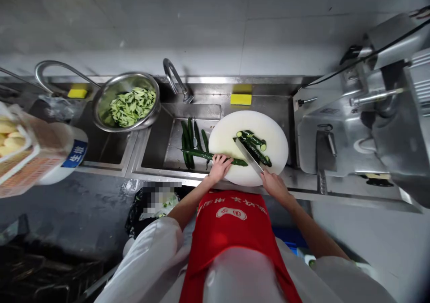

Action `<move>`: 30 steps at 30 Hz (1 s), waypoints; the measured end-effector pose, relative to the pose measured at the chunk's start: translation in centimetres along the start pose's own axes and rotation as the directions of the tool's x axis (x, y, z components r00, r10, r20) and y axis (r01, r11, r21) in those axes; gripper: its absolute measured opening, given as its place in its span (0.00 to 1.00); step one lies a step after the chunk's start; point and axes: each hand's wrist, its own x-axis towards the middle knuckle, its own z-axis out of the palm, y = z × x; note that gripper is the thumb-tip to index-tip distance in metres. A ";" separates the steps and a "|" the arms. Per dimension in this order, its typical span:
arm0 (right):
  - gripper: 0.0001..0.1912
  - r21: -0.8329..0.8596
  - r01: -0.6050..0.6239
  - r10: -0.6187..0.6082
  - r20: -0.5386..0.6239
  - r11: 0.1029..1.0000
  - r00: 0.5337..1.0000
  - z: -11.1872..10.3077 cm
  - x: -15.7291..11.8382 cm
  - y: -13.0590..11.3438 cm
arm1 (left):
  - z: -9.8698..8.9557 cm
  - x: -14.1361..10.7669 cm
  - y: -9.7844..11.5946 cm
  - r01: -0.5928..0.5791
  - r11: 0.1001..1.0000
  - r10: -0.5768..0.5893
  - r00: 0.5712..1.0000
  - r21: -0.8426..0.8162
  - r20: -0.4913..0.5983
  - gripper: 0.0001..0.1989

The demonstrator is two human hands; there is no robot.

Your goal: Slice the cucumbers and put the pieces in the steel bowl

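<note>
White board (225,133) spans the sink's (157,142) R side, prob. so the spare cukes (197,135) in the basin stay w/in reach. L hand (221,166) grips a long cuke (198,153) lying half on the board, likely to steady it. R hand (274,183) is wrapped round the knife (247,154), blade angled between it & the cut pcs (251,138).

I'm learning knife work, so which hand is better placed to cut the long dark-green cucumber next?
The right hand, likely: it holds the straight silver metal knife over the round white cutting board, while the left hand is occupied holding the cucumber.
</note>
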 end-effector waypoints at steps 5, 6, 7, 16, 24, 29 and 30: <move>0.21 -0.001 0.015 -0.015 0.021 1.000 1.000 -0.2 0.1 0.0 | 2.0 0.6 2.6 -0.084 0.995 0.086 0.996 -0.063 0.033 0.15; 0.21 -0.006 0.017 -0.017 0.021 1.000 1.000 -0.2 0.2 0.0 | 2.4 0.7 3.2 -0.074 0.995 0.075 0.997 -0.063 0.012 0.15; 0.20 -0.014 0.018 -0.017 0.022 1.000 1.000 -0.3 0.2 0.1 | 2.7 0.8 3.7 -0.051 0.997 0.050 0.999 -0.059 -0.014 0.14; 0.20 -0.083 0.133 -0.129 0.055 0.988 0.990 -0.8 -3.1 1.1 | 4.1 1.1 5.0 0.022 0.999 -0.022 1.000 -0.043 -0.005 0.15; 0.16 -0.096 0.126 -0.114 0.121 0.987 0.986 0.6 -1.3 -0.2 | 4.2 0.9 4.4 0.010 0.997 -0.011 1.000 -0.080 -0.009 0.15; 0.18 -0.092 0.114 -0.105 0.098 0.989 0.990 0.3 -1.6 -0.4 | 4.0 -0.1 2.8 0.056 0.995 -0.061 0.997 -0.076 -0.056 0.14; 0.19 -0.086 0.119 -0.111 0.096 0.989 0.989 0.2 -2.0 -0.4 | 4.1 -0.1 2.6 0.064 0.995 -0.068 0.996 -0.076 -0.055 0.14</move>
